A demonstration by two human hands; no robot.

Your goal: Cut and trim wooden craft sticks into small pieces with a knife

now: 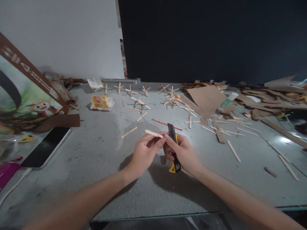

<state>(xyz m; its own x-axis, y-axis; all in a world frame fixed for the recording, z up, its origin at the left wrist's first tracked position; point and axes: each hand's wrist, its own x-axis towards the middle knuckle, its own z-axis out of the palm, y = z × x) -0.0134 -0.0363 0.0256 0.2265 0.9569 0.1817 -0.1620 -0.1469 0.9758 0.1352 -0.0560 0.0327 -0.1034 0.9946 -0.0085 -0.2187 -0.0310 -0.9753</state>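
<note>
Above the grey table, my left hand (144, 153) pinches a flat wooden craft stick (153, 133) between thumb and fingers. The stick's far end points to the upper left. A black and yellow utility knife (177, 162) is gripped in my right hand (185, 153), tilted with its yellow end toward me. My right thumb and fingertips meet the stick's right end, beside my left fingertips. Whether the knife's blade is out I cannot tell. Just beyond my hands lies a red patterned pencil (160, 121). A loose craft stick (129, 132) rests to the left of them.
Crossed-stick pieces (140, 102) stand toward the back, with several loose sticks (233, 151) at the right. Cardboard (203, 99) and a glue stick (227, 101) lie back right. A phone (46, 147) with a cable, a snack packet (102, 103) and a printed box (31, 80) occupy the left.
</note>
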